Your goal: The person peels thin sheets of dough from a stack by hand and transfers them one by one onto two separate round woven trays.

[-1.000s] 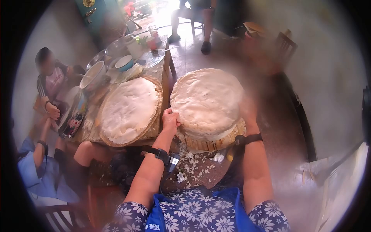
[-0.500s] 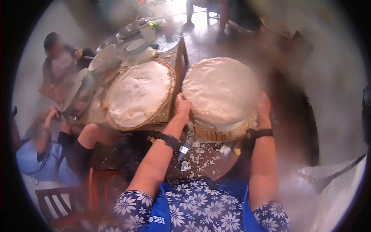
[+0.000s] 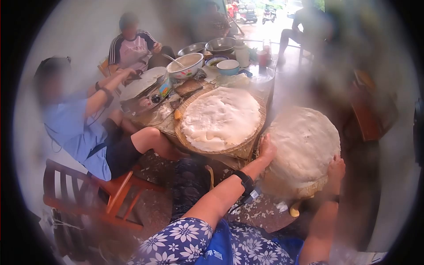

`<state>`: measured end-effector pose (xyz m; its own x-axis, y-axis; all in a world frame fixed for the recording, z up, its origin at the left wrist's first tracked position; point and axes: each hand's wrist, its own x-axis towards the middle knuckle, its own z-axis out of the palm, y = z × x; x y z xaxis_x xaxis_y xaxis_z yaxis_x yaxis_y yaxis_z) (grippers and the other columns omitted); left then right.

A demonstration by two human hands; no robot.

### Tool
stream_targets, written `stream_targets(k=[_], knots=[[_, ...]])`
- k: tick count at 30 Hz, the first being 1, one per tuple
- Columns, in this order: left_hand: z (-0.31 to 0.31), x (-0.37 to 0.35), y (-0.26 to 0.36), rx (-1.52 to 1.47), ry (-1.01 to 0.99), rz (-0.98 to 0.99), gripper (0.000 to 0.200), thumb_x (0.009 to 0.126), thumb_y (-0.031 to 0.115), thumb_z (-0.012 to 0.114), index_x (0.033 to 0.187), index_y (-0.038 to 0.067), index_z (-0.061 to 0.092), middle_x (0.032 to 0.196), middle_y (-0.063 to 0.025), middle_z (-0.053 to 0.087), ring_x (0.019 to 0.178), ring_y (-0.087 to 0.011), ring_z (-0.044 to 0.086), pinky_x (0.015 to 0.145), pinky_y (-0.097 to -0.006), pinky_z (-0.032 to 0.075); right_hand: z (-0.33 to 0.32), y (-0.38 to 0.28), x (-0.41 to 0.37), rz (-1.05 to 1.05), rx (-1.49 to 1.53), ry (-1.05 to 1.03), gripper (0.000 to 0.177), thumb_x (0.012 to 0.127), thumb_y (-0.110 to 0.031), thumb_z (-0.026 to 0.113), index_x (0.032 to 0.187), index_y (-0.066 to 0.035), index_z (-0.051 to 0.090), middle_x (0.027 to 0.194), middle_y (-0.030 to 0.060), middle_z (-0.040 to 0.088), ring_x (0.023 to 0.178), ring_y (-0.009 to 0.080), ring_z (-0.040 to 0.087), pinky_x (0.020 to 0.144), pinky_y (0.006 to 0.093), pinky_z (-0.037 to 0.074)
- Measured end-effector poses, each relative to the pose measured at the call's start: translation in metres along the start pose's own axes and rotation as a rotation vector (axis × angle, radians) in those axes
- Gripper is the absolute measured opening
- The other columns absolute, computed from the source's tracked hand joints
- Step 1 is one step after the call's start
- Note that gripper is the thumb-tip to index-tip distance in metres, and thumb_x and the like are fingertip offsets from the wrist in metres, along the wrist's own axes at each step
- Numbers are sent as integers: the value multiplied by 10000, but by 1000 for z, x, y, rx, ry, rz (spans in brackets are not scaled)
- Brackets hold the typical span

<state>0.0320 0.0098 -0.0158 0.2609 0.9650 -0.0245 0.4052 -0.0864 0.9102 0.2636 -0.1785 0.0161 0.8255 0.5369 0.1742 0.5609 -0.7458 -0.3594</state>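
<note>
Load in hand: stack of white sheets [image 3: 304,145] on woven tray [image 3: 304,191], gripped from both sides, just right of the table [image 3: 164,126].
L hand [image 3: 266,150] presses palm-on against the stack's left side. R hand [image 3: 335,170] cups the lower right edge, fingers wrapped. A second tray [image 3: 247,145] w/ similar sheets lies alongside on the table. Seated persons at left. Judged step: support/carry. Next move calls for a level hold and equal pressure on both sides.

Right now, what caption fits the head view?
Left hand and right hand hold a white stack on a woven tray.
</note>
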Motion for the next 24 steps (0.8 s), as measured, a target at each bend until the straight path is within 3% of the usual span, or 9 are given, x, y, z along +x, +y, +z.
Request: stream_targets(k=[3, 4, 7, 10, 14, 16, 21, 24], knots=[[-12, -7, 8, 44, -16, 192, 567, 701, 0, 523, 1263, 23, 449, 1277, -184, 455, 1231, -326, 397, 1029, -351, 318, -1, -2, -1, 3, -35, 7, 240, 820, -190, 514, 1037, -120, 589, 1074, 109, 586, 1010, 317, 552, 838, 454, 448], [-18, -9, 11, 33, -23, 231, 579, 692, 19, 561, 1262, 18, 458, 1223, -161, 508, 1148, -286, 474, 989, -329, 364, -2, -5, -2, 5, -49, 5, 243, 820, -184, 519, 1044, -120, 589, 1077, 108, 584, 1012, 314, 551, 838, 453, 449], [-64, -22, 34, -111, -253, 119, 575, 709, 26, 585, 1270, 7, 460, 1194, -133, 538, 1026, -191, 527, 918, -282, 413, -2, -11, -6, -14, -59, 61, 234, 819, -146, 545, 1046, -111, 590, 1073, 108, 580, 1015, 312, 545, 834, 450, 451], [-118, -27, 30, -505, -254, 45, 558, 749, 23, 580, 1289, -7, 441, 1239, -116, 509, 952, -129, 519, 865, -248, 429, -4, -20, -12, -100, -9, 251, 227, 814, -104, 563, 1039, -91, 588, 1066, 104, 576, 1007, 308, 541, 824, 434, 457], [-202, -26, 14, -651, 25, 35, 553, 782, 1, 555, 1314, -16, 404, 1298, -145, 455, 1003, -151, 507, 879, -276, 426, -5, -44, -21, -308, 9, 298, 218, 809, -75, 567, 1025, -76, 591, 1017, 110, 585, 967, 308, 547, 797, 400, 460], [-238, -20, -13, -683, 183, 54, 543, 781, 0, 554, 1303, -4, 407, 1249, -130, 472, 977, -138, 498, 851, -272, 427, -4, -59, -30, -444, 55, 308, 205, 806, -65, 563, 1008, -64, 597, 979, 118, 592, 936, 304, 556, 784, 382, 460], [-304, -19, -66, -845, 393, 4, 450, 799, 12, 535, 1234, 57, 429, 1000, -5, 459, 865, -100, 479, 775, -256, 414, 25, -127, -52, -503, 633, 13, 140, 793, -45, 562, 913, -16, 629, 849, 135, 626, 785, 246, 609, 727, 333, 473], [-313, -23, -84, -857, 435, -48, 474, 792, 26, 536, 1253, 32, 424, 1045, -27, 456, 882, -103, 471, 749, -257, 402, 15, -183, -81, -586, 692, -154, 155, 799, -69, 565, 920, -14, 644, 837, 133, 653, 775, 206, 622, 711, 302, 476]])
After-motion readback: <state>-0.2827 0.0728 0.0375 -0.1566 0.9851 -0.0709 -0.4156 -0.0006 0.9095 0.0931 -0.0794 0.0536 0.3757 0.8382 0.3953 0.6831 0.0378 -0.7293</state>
